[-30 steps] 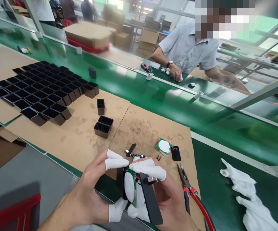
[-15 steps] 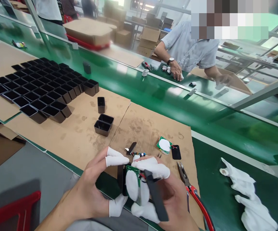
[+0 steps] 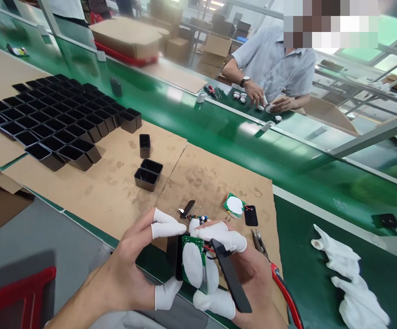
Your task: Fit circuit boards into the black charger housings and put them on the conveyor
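Observation:
Wearing white finger cots, my left hand [image 3: 126,260] grips a small black plastic box [image 3: 174,258] between thumb and fingers. My right hand [image 3: 256,274], also in finger cots, holds a green circuit board [image 3: 193,262] with white oval patches at the box's open side. Red and black wires run from the board to a flat black cover [image 3: 233,278], which tilts across my right palm. How deep the board sits in the box I cannot tell. Beyond my fingers lies another board [image 3: 234,205], wired to a black cover [image 3: 251,215]. Red-handled pliers [image 3: 286,288] lie right of my right hand.
Several open black boxes [image 3: 61,114] stand in rows on cardboard [image 3: 112,183] at left, three more nearer the middle. Crumpled white cloth [image 3: 349,274] lies at right. A green belt [image 3: 219,137] runs behind; across it a co-worker [image 3: 270,68] handles small parts.
The board and cover in my right hand have shifted slightly right. Across the belt, the co-worker's hands have come together. At the right edge, a black part on the belt has moved left.

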Demonstrator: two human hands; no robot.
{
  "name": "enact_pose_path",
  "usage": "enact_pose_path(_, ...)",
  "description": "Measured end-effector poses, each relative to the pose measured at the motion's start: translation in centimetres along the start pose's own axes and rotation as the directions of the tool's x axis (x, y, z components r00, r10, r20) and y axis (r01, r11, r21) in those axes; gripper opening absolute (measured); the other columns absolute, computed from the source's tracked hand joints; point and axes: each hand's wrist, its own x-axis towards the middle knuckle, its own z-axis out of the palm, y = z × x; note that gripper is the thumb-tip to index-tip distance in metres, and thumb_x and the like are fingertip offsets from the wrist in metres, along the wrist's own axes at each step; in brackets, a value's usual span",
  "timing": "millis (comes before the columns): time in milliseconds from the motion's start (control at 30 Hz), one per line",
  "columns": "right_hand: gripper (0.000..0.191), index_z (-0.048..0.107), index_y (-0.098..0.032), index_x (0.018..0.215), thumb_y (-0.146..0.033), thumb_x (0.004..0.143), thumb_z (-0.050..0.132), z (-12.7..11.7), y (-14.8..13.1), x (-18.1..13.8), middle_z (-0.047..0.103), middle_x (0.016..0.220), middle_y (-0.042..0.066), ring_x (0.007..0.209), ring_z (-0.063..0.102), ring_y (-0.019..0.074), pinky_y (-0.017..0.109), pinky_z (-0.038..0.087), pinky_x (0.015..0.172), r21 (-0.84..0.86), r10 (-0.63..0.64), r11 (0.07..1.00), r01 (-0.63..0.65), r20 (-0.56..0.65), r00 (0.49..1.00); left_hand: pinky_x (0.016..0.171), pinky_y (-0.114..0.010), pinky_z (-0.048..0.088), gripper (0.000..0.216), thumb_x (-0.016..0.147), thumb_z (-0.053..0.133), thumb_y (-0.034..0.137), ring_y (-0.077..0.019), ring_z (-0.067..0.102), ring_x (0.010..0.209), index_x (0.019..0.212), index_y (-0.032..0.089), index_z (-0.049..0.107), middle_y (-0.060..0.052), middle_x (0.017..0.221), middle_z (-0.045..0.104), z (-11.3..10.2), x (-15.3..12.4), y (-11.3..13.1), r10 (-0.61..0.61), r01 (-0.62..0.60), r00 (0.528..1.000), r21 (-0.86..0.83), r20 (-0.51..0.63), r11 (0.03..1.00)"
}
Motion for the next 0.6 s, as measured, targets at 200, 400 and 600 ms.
enact_pose_path(200,0.056,0.081,-0.039,0.136,-0.041,0.086,0.105,-0.27,0.85,-0.32,0.08,0.116,0.005,0.102,0.075,0.0249,0.035,0.064,0.091,-0.038,-0.017,0.999,0.018,0.026,1.0,0.098,-0.03,0.059,0.08,0.076,0.083,0.005,-0.0215,0.068,0.111,0.15,0.028,0.067,-0.006,0.123,0.065,-0.14,-0.17,-0.07,-0.016,0.016,1.0,-0.012,0.009,1.0)
enact_pose_path(400,0.06,0.081,-0.037,0.137,-0.041,0.083,0.107,-0.13,0.97,-0.39,0.079,0.114,0.009,0.103,0.074,0.0293,0.042,0.065,0.089,-0.075,-0.028,0.997,0.032,0.053,0.998,0.096,-0.033,0.06,0.08,0.076,0.084,0.003,-0.0234,0.068,0.11,0.15,0.028,0.067,-0.007,0.123,0.066,-0.12,-0.14,-0.11,-0.021,0.021,1.0,-0.023,0.017,0.999)
enact_pose_path(600,0.056,0.081,-0.036,0.136,-0.043,0.085,0.105,-0.04,1.09,-0.5,0.079,0.115,0.01,0.104,0.075,0.0304,0.043,0.065,0.091,-0.113,-0.036,0.993,0.039,0.031,0.999,0.095,-0.033,0.059,0.079,0.074,0.087,0.005,-0.0235,0.068,0.109,0.148,0.028,0.068,-0.006,0.121,0.066,-0.01,-0.17,-0.29,-0.023,0.023,1.0,-0.024,-0.011,0.999)
